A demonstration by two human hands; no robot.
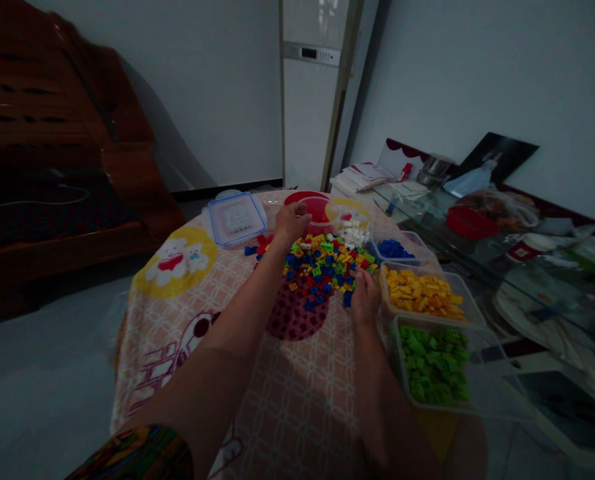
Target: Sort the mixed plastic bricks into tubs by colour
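A mixed pile of small plastic building bricks (322, 267), red, blue, yellow and green, lies on the table. My left hand (291, 223) is over the far side of the pile, beside a red bowl (316, 205) with red pieces in it. Its thumb and fingers look apart, with nothing visible between them. At the pile's near right edge is my right hand (366, 297), fingers curled together; whatever they hold is too small to make out. White bricks (352, 235) sit in a heap behind the pile.
Along the right stand clear containers of blue bricks (395, 249), yellow bricks (422, 293) and green bricks (432, 367). A blue-rimmed clear lid (237, 219) lies at the back left. Beyond the patterned tablecloth (297, 400), a cluttered glass table (427, 220) stands at right.
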